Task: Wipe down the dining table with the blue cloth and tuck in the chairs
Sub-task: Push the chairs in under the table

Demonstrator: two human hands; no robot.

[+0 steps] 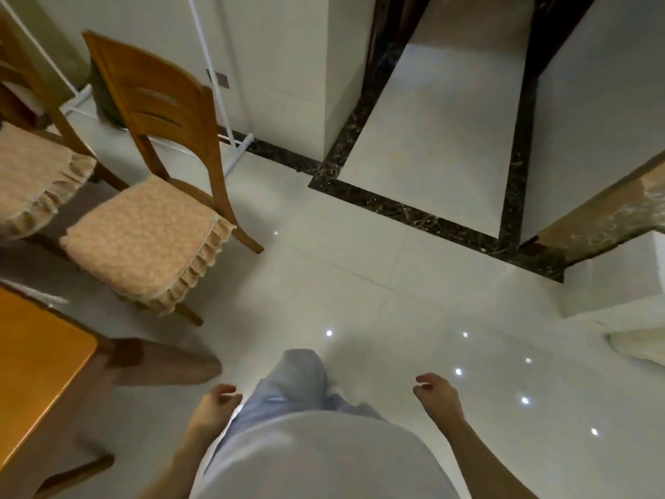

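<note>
The corner of the orange wooden dining table (pixel 39 358) shows at the lower left. A wooden chair (pixel 158 102) with a frilled beige cushion (pixel 144 239) stands on the floor away from the table, its back toward the wall. A second cushioned chair (pixel 32 174) is partly cut off at the left edge. My left hand (pixel 212 405) hangs by my hip with loosely curled fingers and holds nothing. My right hand (pixel 437 394) hangs on the other side, also loosely curled and holding nothing. No blue cloth is in view.
Glossy white floor tiles (pixel 360 282) with a dark marble border (pixel 403 207) stretch ahead toward a doorway. A white pole stand (pixel 216 88) leans by the wall behind the chair. A white box (pixel 619 279) and a wooden edge sit at the right.
</note>
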